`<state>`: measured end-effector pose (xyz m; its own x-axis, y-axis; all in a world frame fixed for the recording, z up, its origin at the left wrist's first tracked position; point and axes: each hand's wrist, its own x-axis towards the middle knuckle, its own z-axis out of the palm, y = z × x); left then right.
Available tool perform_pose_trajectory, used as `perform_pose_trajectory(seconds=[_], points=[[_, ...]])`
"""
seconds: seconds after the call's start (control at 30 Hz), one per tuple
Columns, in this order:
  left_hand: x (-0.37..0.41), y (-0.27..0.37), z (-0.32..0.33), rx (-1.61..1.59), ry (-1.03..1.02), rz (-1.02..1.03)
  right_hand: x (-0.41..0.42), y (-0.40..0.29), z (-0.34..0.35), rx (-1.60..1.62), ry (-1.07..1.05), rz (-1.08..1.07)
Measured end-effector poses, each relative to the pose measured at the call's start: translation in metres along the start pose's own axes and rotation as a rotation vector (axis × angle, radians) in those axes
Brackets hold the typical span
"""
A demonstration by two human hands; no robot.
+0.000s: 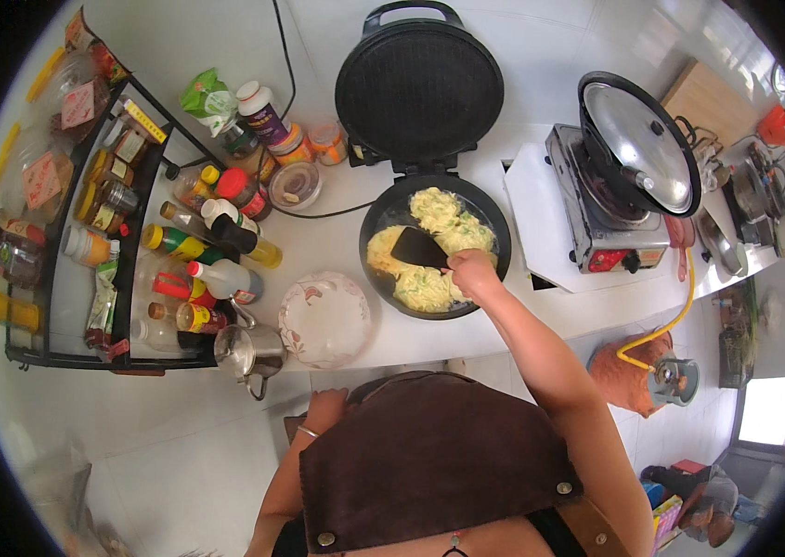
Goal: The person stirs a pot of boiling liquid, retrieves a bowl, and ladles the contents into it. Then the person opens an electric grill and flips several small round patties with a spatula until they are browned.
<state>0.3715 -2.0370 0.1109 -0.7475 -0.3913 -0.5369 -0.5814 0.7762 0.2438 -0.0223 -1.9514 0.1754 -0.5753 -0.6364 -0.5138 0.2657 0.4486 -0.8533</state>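
My right hand (474, 273) grips a black spatula (419, 248) over the lower pan of an open electric griddle (380, 291). The spatula's blade covers part of a browned pancake (384, 245) on the pan's left side. Pale yellow pancakes flecked with green lie around it: one pancake (434, 209) at the back, another pancake (467, 233) at the right, and a third pancake (422, 291) at the front. Below the counter edge, beside my brown apron (434, 459), rests my left hand (328, 409). Its fingers are partly hidden, and whether it holds anything does not show.
A floral plate (325, 322) and a metal pot with a spout (250, 351) stand left of the griddle. Bottles and a black spice rack (124, 209) fill the far left. At right, a lidded wok (636, 143) sits on a gas stove (615, 240). The griddle's raised lid (420, 87) stands behind.
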Motion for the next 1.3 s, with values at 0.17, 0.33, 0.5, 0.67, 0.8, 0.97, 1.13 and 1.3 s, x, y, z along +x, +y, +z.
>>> perform_pose_trajectory(seconds=[0.17, 0.33, 0.5, 0.67, 0.8, 0.97, 1.13, 1.3], points=[[0.008, 0.000, -0.002, -0.025, 0.023, 0.028, 0.015, 0.002, -0.010, -0.246, 0.108, -0.256], [0.004, 0.007, -0.015, -0.014, -0.029, -0.012, 0.013, -0.003, -0.085, -0.605, 0.377, -0.425], [0.007, 0.009, -0.011, -0.006, -0.020, 0.000, -0.003, -0.001, -0.117, -0.781, 0.208, -0.452], [0.011, -0.003, 0.001, -0.032, 0.018, 0.035, 0.006, -0.028, -0.118, -0.761, 0.409, -0.499], [0.016, 0.000, -0.008, -0.033, 0.054, 0.092, 0.017, -0.050, -0.088, -0.901, 0.518, -0.348], [0.014, -0.004, -0.010, -0.029, 0.055, 0.053, 0.007, -0.070, -0.073, -1.165, 0.445, -0.282], [0.009, -0.002, 0.006, -0.084, -0.015, -0.027, 0.018, -0.061, -0.063, -1.079, 0.422, -0.290], [0.008, -0.007, 0.008, -0.087, -0.005, -0.004, 0.033, -0.045, -0.066, -1.105, 0.313, -0.320]])
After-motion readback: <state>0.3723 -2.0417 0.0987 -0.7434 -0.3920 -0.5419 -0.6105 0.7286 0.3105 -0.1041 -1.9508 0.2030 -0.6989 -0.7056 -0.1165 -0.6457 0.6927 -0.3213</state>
